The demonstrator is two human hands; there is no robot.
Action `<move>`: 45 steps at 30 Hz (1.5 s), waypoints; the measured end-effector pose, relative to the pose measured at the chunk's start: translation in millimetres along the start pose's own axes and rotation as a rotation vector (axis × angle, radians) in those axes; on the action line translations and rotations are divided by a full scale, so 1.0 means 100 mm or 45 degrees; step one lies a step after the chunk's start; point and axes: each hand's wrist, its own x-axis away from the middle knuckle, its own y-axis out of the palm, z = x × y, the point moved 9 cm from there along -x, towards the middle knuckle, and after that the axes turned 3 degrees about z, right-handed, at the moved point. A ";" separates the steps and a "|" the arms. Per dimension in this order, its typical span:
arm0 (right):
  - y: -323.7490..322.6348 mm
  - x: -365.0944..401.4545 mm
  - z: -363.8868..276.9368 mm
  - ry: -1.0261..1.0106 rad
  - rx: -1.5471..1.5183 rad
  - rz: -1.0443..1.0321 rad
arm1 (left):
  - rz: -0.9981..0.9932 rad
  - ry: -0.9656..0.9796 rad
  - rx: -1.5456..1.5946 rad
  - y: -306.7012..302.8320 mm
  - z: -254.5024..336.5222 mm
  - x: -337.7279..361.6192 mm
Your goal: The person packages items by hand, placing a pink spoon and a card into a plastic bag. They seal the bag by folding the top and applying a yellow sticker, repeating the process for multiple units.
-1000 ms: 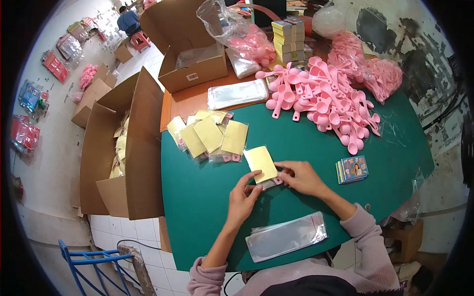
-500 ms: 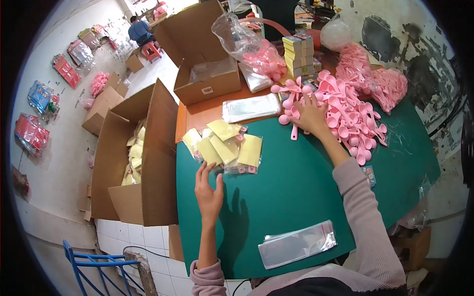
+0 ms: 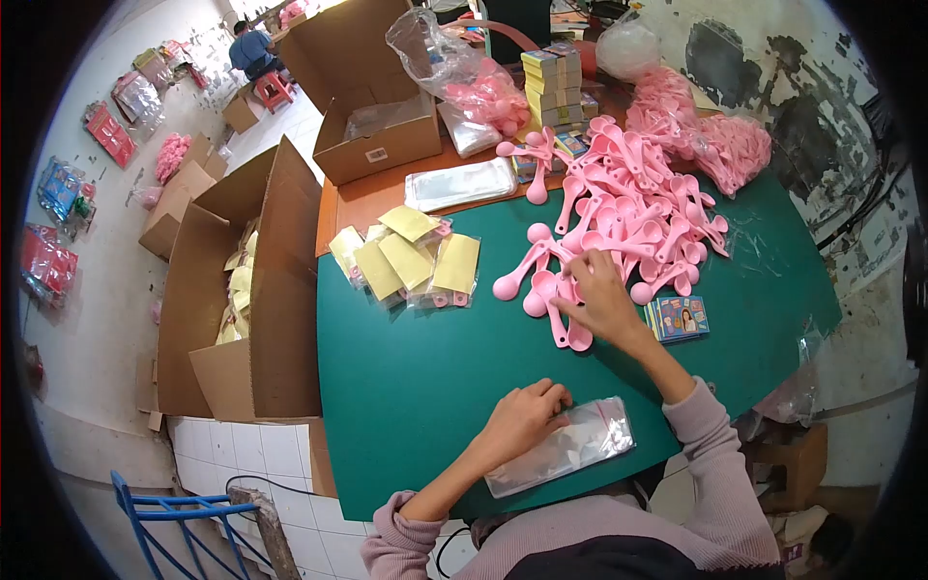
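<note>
My left hand (image 3: 525,420) is at the near side of the green table, fingers curled over the upper left edge of a stack of clear plastic bags (image 3: 570,454). Whether a bag is pinched there I cannot make out. My right hand (image 3: 607,302) is at the front of a heap of pink measuring spoons (image 3: 643,208). Its thumb and fingers are apart, touching a few pink spoons (image 3: 546,290) at the heap's near left side. Beside that hand lies a small stack of printed cards (image 3: 680,317).
Filled packets with yellow cards (image 3: 411,261) lie left on the table (image 3: 406,367). An open carton (image 3: 285,290) with more packets stands beside it. Further back are another carton (image 3: 377,159), more clear bags (image 3: 462,186), stacked card bundles (image 3: 553,87) and bagged pink spoons (image 3: 730,150). A person (image 3: 253,50) sits far behind.
My left hand has left the yellow packets and come down to the clear bags. My right hand has moved nearer from the heap's back, and several spoons now lie closer. The view has shifted slightly.
</note>
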 end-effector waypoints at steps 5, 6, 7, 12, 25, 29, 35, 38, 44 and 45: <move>0.17 0.36 -0.24 -0.065 0.391 -0.074 | -0.033 -0.080 0.297 -0.02 -0.04 -0.01; 0.21 0.38 -0.20 -0.025 0.399 -0.047 | -0.038 -0.081 0.297 -0.02 -0.03 0.00; 0.21 0.38 -0.18 0.011 0.406 -0.020 | -0.030 -0.056 0.271 -0.03 -0.02 0.01; 0.18 0.35 -0.14 0.015 0.362 0.031 | 0.023 -0.012 0.288 -0.14 0.00 0.04; 0.29 0.25 -0.23 -0.197 0.394 -0.003 | -0.027 -0.033 1.037 -0.11 -0.15 0.08; 0.25 0.25 -0.20 -0.163 0.328 -0.101 | -0.062 -0.263 1.600 -0.18 -0.31 0.08; -0.02 0.22 -0.16 -0.012 -0.444 -0.130 | 0.237 -0.476 1.561 -0.47 -0.69 0.08; -0.27 0.23 -0.25 0.235 -0.676 -0.072 | 0.311 -0.506 1.475 -0.52 -0.78 0.09; -0.47 0.25 -0.36 0.218 -0.627 -0.018 | 0.469 -0.538 1.357 -0.60 -0.84 0.09; -0.48 0.25 -0.40 0.180 -0.549 -0.034 | 0.493 -0.541 1.352 -0.62 -0.84 0.10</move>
